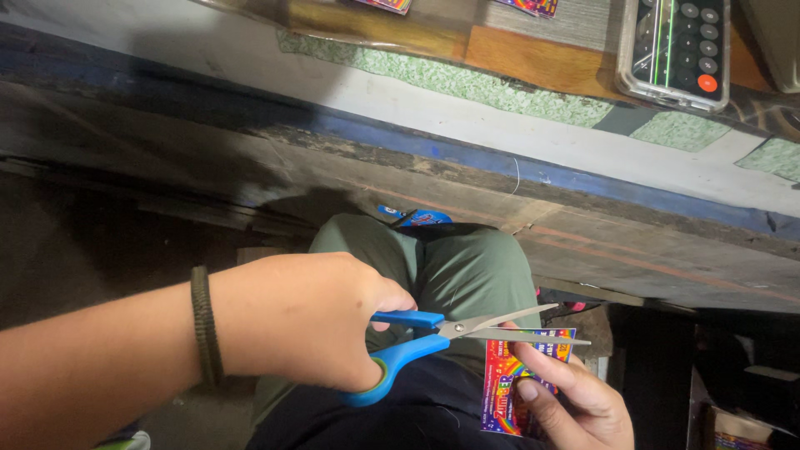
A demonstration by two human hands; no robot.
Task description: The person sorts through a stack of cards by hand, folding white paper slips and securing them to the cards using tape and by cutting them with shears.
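The left hand (pixel 308 321) grips the blue-handled scissors (pixel 433 337), its fingers closed through the handle loops, a dark braided band (pixel 206 325) around the wrist. The steel blades stand slightly parted, their tips lying across the top edge of a small rainbow-coloured packet (pixel 517 379). The right hand (pixel 575 400) pinches that packet from below the scissors, thumb on its printed face and fingers behind it, holding it upright. Behind the scissors lies a knee in green trousers (pixel 467 267). Farther beyond the scissors runs the worn edge of a wooden table (pixel 500 167), and on it, well apart from the scissors, lies a phone (pixel 675 46) in a clear case showing a calculator screen.
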